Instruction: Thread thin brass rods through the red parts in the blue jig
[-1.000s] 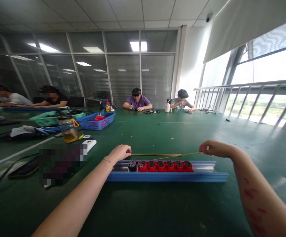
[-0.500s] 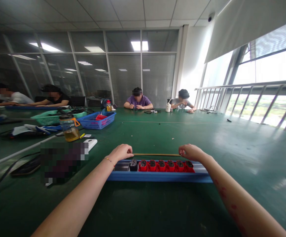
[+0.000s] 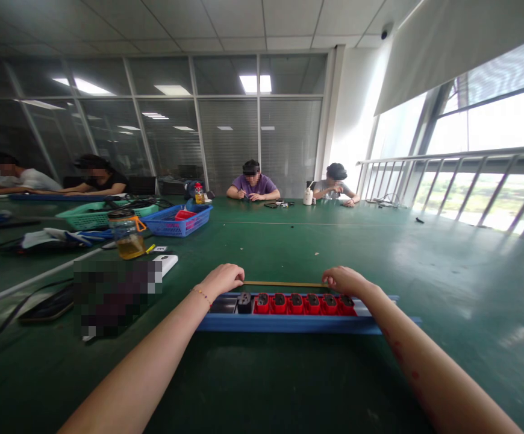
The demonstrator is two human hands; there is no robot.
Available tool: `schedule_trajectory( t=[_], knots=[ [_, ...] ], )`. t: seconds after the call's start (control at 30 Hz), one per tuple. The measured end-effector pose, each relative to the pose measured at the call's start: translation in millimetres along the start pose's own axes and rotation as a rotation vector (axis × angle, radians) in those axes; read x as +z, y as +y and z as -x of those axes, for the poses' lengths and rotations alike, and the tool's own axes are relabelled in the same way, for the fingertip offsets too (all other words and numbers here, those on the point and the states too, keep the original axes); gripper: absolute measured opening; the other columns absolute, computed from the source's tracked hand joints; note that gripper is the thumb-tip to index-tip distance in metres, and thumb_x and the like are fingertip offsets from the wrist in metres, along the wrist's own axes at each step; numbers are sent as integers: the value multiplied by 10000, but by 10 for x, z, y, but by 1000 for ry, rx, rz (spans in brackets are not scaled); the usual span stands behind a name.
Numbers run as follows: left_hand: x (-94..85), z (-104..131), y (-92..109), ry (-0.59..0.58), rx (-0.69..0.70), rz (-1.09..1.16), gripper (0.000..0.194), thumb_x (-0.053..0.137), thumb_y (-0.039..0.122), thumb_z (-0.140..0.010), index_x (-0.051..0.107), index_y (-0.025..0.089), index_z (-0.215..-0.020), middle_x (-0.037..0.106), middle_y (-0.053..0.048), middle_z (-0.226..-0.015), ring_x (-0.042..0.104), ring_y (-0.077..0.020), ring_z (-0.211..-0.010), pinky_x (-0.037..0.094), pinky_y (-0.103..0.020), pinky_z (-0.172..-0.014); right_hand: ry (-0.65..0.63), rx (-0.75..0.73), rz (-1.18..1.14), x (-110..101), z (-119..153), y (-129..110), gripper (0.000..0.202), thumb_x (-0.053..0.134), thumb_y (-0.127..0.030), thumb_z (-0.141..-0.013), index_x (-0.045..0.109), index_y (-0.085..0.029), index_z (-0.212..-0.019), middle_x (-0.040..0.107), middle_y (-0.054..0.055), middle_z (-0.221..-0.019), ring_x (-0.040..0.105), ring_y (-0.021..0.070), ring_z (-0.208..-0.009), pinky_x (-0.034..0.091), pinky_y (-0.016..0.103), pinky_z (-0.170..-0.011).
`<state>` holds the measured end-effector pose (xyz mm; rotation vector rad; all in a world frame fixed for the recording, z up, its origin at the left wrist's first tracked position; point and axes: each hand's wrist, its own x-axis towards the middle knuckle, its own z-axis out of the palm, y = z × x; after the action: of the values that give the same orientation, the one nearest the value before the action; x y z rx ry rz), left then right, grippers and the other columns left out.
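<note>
A thin yellowish strip (image 3: 284,284) stretches level between my two hands, just behind a long blue rail (image 3: 307,324). My left hand (image 3: 226,277) pinches its left end, with the fingers closed. At the other end my right hand (image 3: 344,279) is closed on it too, fingers curled down. In the rail's channel stands a row of several red blocks (image 3: 296,305) with dark tops. One dark grey block (image 3: 244,303) sits at the left end of that row. My right forearm covers part of the rail's right side.
To the left lie a phone (image 3: 47,303), a white-ended item (image 3: 168,263), a jar of amber liquid (image 3: 130,238) and a blue basket (image 3: 180,222) beside a green basket (image 3: 85,218). Several people sit round the green table (image 3: 262,374). A railing (image 3: 461,181) runs along the right.
My right hand has shifted slightly left, and more of the rail's right end shows. The strip's visible span is a little shorter. My left hand has barely moved.
</note>
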<state>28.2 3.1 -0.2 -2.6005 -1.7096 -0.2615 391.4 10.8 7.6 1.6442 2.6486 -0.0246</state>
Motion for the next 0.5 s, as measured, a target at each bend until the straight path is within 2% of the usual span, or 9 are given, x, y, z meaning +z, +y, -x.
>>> schedule_trajectory(
  t=[0.33,0.5],
  knots=[
    [-17,-15,33,-51,26,23,188,527,146,-625,638,246,-740,637,17,-750,572,-129,-680,396,-203,-592,-28,17,4,5,-22,-14,262,549,-108,-627,644,-224,-842,679,20,-825,609,181,-748,393,225,-606],
    [-15,-5,49,-38,3,30,153,531,142,-593,622,221,-688,611,2,-741,560,-137,-674,391,-209,-579,41,25,-21,-13,22,-36,191,541,-179,-647,650,-204,-802,647,48,-845,584,201,-763,391,246,-617]
  ],
)
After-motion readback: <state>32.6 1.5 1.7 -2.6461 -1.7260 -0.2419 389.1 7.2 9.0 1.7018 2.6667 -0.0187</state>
